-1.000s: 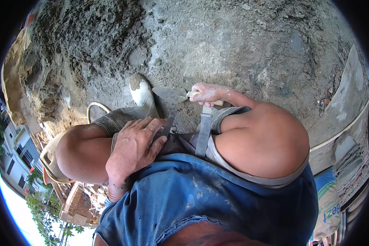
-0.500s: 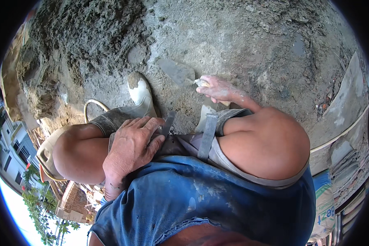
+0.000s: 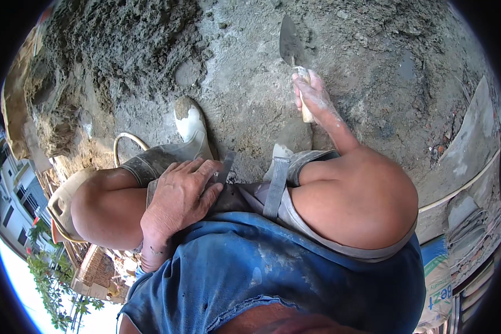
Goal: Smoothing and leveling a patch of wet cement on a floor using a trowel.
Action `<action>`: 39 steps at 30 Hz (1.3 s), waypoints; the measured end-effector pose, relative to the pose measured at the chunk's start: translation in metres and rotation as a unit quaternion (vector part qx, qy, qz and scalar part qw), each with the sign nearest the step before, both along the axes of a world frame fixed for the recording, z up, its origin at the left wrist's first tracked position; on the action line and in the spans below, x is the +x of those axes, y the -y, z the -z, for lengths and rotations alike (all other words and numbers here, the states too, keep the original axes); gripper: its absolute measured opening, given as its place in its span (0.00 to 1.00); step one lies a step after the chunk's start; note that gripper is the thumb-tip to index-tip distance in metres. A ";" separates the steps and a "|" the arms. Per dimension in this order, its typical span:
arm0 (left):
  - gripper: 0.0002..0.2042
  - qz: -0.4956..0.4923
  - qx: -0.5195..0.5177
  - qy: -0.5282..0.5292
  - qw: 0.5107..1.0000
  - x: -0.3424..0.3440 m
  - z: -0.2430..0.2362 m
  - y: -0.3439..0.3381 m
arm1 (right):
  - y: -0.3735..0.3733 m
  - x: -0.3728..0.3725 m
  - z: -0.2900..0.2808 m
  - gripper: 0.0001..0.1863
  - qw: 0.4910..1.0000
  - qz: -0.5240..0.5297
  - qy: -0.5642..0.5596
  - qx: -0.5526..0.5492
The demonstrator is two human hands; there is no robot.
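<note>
My right hand is closed around the pale handle of a pointed trowel. Its grey metal blade points away from me, over the rough wet mortar spread on the ground. Resting on my lap, my left hand has its fingers laid out and the thumb apart. A grey strap lies beside its fingertips, and I see nothing held in that hand. Mortar smears cover parts of the right hand.
A heap of dark mortar rises at the far left. My pale boots stand on the ground between. A thin hose runs along the right, near a printed sack. A pale bucket sits by my left knee.
My right hand has moved forward and right with the trowel. Its blade has swung from pointing left to pointing away from me. The left hand stays on my lap.
</note>
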State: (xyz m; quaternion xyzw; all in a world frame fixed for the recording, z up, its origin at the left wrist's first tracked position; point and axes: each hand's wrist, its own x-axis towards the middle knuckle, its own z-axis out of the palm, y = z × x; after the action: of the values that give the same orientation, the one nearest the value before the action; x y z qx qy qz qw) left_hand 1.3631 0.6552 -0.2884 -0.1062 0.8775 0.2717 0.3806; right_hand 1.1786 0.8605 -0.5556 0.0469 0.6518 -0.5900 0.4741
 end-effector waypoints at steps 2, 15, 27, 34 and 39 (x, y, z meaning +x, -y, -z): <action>0.17 0.017 -0.007 -0.029 0.999 0.007 0.001 -0.004 | 0.002 0.005 -0.020 0.19 0.990 -0.139 0.014 0.009; 0.16 0.008 -0.010 -0.019 1.000 -0.007 -0.006 0.002 | 0.006 -0.136 -0.038 0.21 0.814 -0.214 -0.420 0.338; 0.19 -0.084 -0.114 -0.134 0.981 0.023 -0.121 0.080 | 0.098 -0.214 -0.074 0.21 0.743 -0.386 -0.457 0.301; 0.22 -0.275 -0.060 -0.051 0.958 0.057 -0.106 0.121 | 0.191 -0.224 -0.023 0.22 0.742 -0.402 -0.461 0.274; 0.22 -0.303 -0.015 -0.069 0.950 0.063 -0.118 0.126 | 0.288 -0.167 0.013 0.20 0.758 -0.403 -0.481 0.178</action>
State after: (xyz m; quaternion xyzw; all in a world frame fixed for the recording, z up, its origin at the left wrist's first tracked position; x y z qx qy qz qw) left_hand 1.4260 0.5289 -0.1700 -0.3535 0.8322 0.3677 0.2173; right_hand 1.0117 0.5724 -0.5685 -0.4266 0.8459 -0.1631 0.2757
